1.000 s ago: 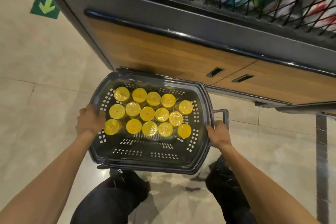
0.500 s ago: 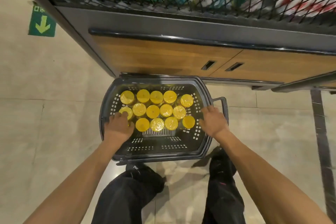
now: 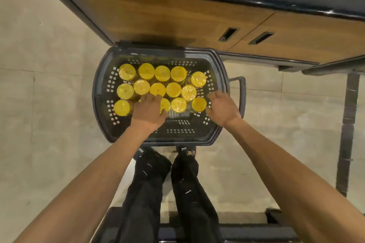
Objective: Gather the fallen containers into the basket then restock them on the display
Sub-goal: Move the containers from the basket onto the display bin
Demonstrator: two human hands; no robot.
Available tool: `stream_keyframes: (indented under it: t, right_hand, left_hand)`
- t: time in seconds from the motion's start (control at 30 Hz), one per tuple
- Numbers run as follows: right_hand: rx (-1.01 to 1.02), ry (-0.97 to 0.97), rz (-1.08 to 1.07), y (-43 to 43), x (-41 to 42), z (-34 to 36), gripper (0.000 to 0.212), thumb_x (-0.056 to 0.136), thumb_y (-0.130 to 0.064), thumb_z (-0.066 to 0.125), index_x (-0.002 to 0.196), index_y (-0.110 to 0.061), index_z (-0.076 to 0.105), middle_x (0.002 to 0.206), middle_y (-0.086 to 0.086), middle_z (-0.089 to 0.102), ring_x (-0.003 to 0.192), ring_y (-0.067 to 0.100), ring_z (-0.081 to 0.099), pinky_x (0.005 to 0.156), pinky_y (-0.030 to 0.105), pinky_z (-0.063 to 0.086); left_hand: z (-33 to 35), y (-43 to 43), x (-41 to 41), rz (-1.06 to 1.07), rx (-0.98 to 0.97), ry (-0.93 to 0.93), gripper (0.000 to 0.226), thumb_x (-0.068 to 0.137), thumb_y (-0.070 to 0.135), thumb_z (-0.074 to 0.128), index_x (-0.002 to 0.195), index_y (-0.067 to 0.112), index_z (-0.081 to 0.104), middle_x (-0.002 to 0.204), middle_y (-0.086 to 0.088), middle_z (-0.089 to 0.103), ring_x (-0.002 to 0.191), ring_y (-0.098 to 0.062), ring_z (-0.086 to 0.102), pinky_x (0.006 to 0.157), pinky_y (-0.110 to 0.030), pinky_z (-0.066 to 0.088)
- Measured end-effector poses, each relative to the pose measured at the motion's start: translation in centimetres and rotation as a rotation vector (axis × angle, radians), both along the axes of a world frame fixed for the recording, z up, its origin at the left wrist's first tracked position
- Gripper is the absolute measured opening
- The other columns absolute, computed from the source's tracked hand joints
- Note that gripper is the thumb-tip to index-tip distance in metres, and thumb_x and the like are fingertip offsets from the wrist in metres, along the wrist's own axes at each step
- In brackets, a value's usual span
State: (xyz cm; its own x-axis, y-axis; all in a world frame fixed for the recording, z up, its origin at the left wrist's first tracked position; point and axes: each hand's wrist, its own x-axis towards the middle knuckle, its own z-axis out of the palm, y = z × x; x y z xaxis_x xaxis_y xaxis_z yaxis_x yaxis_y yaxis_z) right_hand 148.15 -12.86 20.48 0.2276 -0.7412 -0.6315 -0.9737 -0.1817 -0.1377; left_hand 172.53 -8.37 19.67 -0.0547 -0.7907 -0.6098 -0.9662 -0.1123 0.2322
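A dark plastic basket (image 3: 100,92) stands on the floor against the base of the display. Several yellow-lidded containers (image 3: 162,73) stand upright in it in three rows. My left hand (image 3: 148,109) lies palm down over the front row and hides one container, its fingers reaching to the middle row and its thumb beside another lid (image 3: 165,104). My right hand (image 3: 223,107) hovers over the basket's right rim with relaxed fingers pointing at the front-right container (image 3: 199,104). It holds nothing.
The display's wooden base (image 3: 177,17) with two slot handles (image 3: 228,34) rises right behind the basket. The basket's side handle (image 3: 241,92) sticks out to the right. My legs (image 3: 167,183) stand just behind it. A dark floor strip (image 3: 347,134) runs along the right.
Both hands have let go of the basket's rims and moved inward over the containers. The basket is down on the floor and my view has tilted lower.
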Motion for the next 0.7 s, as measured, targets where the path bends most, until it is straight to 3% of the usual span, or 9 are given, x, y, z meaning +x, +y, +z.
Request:
stream_keyframes:
  t: [0.37,0.7]
  right_hand:
    - [0.044,-0.118,-0.034,1.1,-1.3,-7.7,0.048,0.094,-0.033,0.055,0.132,-0.006,0.045,0.128,0.016,0.049,0.117,0.034,0.048,0.093,0.042,0.045]
    - [0.059,-0.104,-0.224,1.0,1.1,-14.4,0.075,0.089,-0.043,0.067,0.142,-0.005,0.031,0.137,0.016,0.04,0.128,0.033,0.041,0.1,0.043,0.043]
  left_hand:
    - [-7.4,-1.1,-5.0,0.044,-0.055,0.12,0.051,0.091,0.036,0.06,0.135,0.012,0.047,0.124,-0.016,0.054,0.115,-0.038,0.05,0.086,-0.048,0.045]
    - [-15.0,-0.2,-7.2,0.01,-0.184,0.098,0.064,0.083,0.036,0.074,0.135,0.01,0.046,0.127,-0.015,0.048,0.108,-0.036,0.054,0.083,-0.048,0.051]
